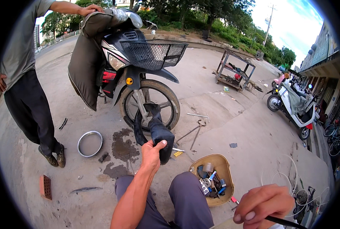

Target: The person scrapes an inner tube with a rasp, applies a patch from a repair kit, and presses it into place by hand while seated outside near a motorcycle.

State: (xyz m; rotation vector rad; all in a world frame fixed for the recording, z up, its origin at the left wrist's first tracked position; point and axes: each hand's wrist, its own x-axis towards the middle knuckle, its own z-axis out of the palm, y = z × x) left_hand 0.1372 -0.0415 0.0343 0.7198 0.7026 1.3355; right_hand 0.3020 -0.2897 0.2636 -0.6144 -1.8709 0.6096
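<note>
Right hand (267, 203); inner tube (161, 131), black, bent

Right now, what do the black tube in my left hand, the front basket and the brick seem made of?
Black tube: likely rubber, dull with slight sheen; it folds softly in your left hand.
Front basket: probably black-coated metal, from its rigid open mesh; plastic is possible.
Brick: apparently fired clay, matte, reddish, with holes.

Outdr grnd (246, 131) w/ brick (45, 187), tub (225, 166)
</note>
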